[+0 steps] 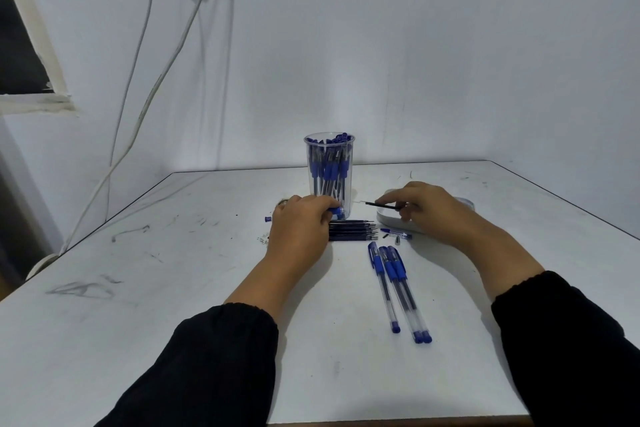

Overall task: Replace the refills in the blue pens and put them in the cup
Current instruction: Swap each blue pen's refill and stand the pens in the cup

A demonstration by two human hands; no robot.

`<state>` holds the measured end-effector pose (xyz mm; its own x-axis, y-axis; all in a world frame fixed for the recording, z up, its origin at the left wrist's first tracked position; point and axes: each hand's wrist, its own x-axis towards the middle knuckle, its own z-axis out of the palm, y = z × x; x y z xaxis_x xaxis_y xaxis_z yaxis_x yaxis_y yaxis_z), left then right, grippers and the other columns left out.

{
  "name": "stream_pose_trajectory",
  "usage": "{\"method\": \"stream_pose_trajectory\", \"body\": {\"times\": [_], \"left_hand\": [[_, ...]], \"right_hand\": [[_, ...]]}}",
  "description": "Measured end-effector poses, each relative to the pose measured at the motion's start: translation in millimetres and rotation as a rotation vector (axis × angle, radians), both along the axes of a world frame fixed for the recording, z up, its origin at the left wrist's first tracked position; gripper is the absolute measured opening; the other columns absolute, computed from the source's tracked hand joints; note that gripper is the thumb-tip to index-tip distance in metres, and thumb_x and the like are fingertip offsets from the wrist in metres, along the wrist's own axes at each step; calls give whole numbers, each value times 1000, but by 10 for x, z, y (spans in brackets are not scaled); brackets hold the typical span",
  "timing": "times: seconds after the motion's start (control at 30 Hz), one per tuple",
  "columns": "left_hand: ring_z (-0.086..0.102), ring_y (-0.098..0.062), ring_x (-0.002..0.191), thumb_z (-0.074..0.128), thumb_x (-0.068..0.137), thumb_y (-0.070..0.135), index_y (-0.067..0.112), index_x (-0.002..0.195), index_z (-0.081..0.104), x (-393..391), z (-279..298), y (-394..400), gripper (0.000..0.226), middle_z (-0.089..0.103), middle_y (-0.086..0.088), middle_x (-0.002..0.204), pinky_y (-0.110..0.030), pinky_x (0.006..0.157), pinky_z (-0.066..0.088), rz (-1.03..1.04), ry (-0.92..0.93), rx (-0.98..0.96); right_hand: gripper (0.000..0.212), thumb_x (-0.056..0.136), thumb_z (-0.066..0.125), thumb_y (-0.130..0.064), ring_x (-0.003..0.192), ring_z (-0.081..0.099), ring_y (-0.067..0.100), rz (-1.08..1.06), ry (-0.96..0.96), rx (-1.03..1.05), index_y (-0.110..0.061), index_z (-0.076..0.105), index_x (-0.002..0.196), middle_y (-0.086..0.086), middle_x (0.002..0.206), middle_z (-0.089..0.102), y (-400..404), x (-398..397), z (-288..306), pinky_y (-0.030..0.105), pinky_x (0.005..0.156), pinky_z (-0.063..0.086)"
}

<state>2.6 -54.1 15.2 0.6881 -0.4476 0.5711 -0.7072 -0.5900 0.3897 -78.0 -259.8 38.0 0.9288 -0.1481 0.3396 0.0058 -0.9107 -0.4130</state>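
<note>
Refill (382, 205): pinched by right hand (424, 208), lying crosswise, tip toward left.
Left hand (299, 224): grips pen barrel (335, 211) (mostly hidden).

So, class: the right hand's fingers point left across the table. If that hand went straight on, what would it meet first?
Probably the clear cup of pens: the right hand pinches a thin refill whose tip aims at the cup's base, though depth is unclear.
</note>
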Motion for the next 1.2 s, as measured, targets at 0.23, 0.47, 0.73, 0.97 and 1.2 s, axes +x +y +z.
{"method": "stream_pose_trajectory", "body": {"times": [0.23, 0.47, 0.73, 0.97, 1.2], "left_hand": [[52, -19, 102, 48, 95, 13, 26, 115, 66, -6, 1, -8, 29, 68, 4, 109, -33, 93, 32, -21, 3, -24], [52, -18, 101, 48, 95, 14, 27, 115, 65, 22, -14, -6, 30, 68, 5, 108, -32, 92, 31, -11, -10, -15], [52, -17, 101, 48, 96, 16, 27, 117, 64, 32, -18, -6, 29, 68, 5, 109, -31, 91, 30, -6, -11, -17], [52, -17, 100, 47, 96, 15, 28, 117, 64, 32, -16, -11, 30, 67, 5, 109, -31, 90, 30, -8, -8, -13], [53, -18, 100, 48, 96, 15, 27, 117, 65, 18, -12, -3, 30, 68, 4, 108, -31, 88, 31, 0, -17, -27]], "right_hand": [[44, 94, 48, 0, 96, 55, 13, 46, 24, -5, -32, 68, 116, -6, 100, 55, 74, -34, 7, 29, 88, 46], [44, 94, 48, 0, 94, 56, 15, 46, 16, 14, -32, 69, 115, -7, 97, 55, 82, -41, 14, 29, 86, 46], [41, 96, 48, -3, 95, 54, 13, 45, 23, -11, -31, 69, 117, -10, 97, 53, 76, -34, 7, 28, 85, 45], [41, 95, 48, -2, 96, 56, 15, 52, 36, -7, -30, 69, 116, -7, 100, 54, 102, -60, 24, 31, 88, 47], [44, 94, 46, 1, 93, 54, 13, 22, 22, 11, -30, 70, 115, -6, 98, 54, 86, -51, 18, 25, 82, 44]]}}
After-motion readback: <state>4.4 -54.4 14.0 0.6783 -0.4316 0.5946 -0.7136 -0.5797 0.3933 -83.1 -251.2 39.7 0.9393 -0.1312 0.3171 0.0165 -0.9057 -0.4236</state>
